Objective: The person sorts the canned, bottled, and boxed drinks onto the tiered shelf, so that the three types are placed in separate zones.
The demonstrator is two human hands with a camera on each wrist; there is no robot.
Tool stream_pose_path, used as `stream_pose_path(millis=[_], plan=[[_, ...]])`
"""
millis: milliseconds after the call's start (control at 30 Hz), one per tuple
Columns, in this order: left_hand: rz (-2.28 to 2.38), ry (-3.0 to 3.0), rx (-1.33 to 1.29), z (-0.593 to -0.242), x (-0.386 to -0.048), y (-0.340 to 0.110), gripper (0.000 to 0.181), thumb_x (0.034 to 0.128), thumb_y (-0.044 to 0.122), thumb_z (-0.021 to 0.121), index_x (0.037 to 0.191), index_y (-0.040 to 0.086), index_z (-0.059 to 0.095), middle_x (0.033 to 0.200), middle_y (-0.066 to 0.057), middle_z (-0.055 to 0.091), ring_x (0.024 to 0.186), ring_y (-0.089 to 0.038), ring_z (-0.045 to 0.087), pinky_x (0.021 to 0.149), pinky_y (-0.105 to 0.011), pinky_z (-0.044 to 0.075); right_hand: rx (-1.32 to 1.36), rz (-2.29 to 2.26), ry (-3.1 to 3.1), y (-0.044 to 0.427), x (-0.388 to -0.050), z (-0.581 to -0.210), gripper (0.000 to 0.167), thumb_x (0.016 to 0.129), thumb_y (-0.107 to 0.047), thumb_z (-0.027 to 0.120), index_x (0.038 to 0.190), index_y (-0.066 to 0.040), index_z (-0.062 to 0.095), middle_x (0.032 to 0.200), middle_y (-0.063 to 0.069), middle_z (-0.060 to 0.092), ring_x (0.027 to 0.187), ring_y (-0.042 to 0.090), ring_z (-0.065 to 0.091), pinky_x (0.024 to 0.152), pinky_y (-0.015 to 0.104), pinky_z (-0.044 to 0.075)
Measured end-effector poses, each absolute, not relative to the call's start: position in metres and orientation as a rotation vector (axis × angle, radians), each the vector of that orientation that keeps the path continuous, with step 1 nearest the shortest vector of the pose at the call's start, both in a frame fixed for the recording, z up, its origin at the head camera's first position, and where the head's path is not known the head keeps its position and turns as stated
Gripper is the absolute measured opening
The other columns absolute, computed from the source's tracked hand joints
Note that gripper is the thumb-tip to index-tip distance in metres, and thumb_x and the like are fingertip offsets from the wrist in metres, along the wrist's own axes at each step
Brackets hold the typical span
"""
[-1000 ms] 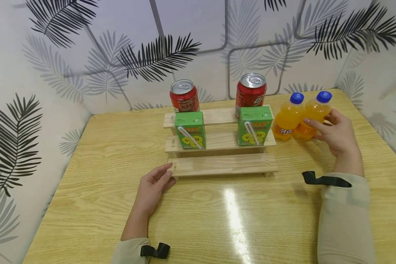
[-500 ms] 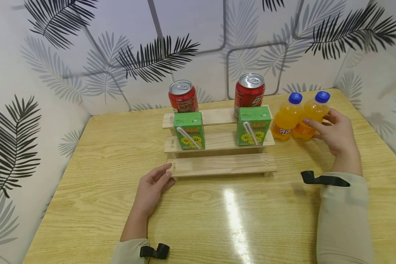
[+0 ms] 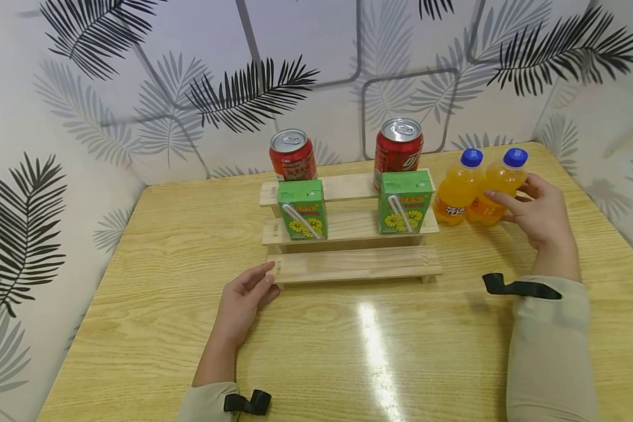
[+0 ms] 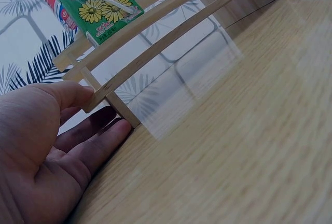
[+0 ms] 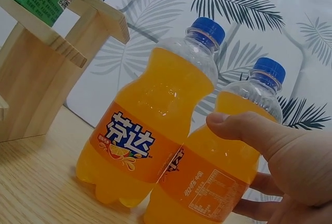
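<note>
A three-step wooden rack [image 3: 356, 264] stands on the table, its left front end touched by my left hand [image 3: 245, 299]; in the left wrist view that hand's [image 4: 57, 146] thumb lies on the lowest slat, the fingers by the leg. My right hand [image 3: 543, 214] grips the right-hand orange drink bottle [image 3: 493, 196], thumb on its near side. In the right wrist view this bottle [image 5: 212, 177] stands against the other orange bottle [image 5: 150, 115], just right of the rack. Both have blue caps.
Two red cans [image 3: 293, 158] [image 3: 398, 149] stand on the top step, two green drink cartons [image 3: 303, 211] [image 3: 405, 205] on the middle one. Behind the wooden table [image 3: 190, 234] is a leaf-patterned wall covering [image 3: 316, 58].
</note>
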State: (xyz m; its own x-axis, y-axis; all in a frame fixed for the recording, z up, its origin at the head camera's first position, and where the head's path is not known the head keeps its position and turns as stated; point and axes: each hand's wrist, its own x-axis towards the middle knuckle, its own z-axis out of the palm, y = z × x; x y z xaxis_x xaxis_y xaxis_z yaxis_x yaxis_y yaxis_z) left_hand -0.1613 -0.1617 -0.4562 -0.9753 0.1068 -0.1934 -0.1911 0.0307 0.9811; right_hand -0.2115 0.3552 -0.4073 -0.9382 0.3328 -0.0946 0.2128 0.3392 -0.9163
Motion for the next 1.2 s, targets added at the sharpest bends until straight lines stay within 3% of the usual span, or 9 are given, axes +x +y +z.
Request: stream_pose_path(millis=[133,300,733,967,1200], plan=[[2.058,2.084,-0.082,-0.456,-0.161,-0.162,0.035,0.1013,0.008,0.058,0.136,0.005,0.06,0.138,-0.014,0.058,0.108,-0.009,0.068,0.095,-0.028,0.059,-0.521,1.663,-2.501,0.356,-0.211,-0.406,0.075,0.085,-0.055,0.07,0.15,-0.031,0.044,0.157,0.011,0.037,0.133,0.035,0.044,0.074,0.009,0.057],[2.057,2.097,-0.056,-0.457,-0.161,-0.162,0.036,0.1012,0.01,0.059,0.136,0.004,0.059,0.137,-0.017,0.058,0.106,-0.009,0.068,0.095,-0.027,0.059,-0.508,1.628,-2.517,0.357,-0.21,-0.406,0.076,0.085,-0.054,0.071,0.151,-0.032,0.043,0.157,0.01,0.038,0.136,0.036,0.042,0.074,0.005,0.055],[2.08,2.073,-0.066,-0.457,-0.161,-0.162,0.035,0.1011,0.007,0.058,0.135,0.004,0.06,0.136,-0.015,0.058,0.106,-0.009,0.068,0.096,-0.028,0.059,-0.543,1.6,-2.404,0.358,-0.207,-0.397,0.067,0.083,-0.042,0.08,0.143,-0.025,0.057,0.121,-0.019,0.059,0.108,0.003,0.053,0.078,0.006,0.048],[2.081,2.073,-0.063,-0.457,-0.161,-0.162,0.035,0.101,0.007,0.059,0.135,0.004,0.06,0.136,-0.015,0.058,0.106,-0.01,0.068,0.096,-0.028,0.059,-0.505,1.618,-2.327,0.357,-0.204,-0.391,0.062,0.082,-0.034,0.082,0.139,-0.018,0.061,0.113,-0.023,0.061,0.103,0.0,0.055,0.075,0.004,0.046],[2.079,2.073,-0.067,-0.456,-0.16,-0.161,0.034,0.1012,0.007,0.058,0.135,0.004,0.06,0.136,-0.015,0.058,0.105,-0.01,0.069,0.096,-0.028,0.059,-0.475,1.583,-2.329,0.355,-0.201,-0.386,0.059,0.083,-0.034,0.082,0.136,-0.018,0.062,0.111,-0.023,0.061,0.105,0.0,0.054,0.079,0.007,0.045]])
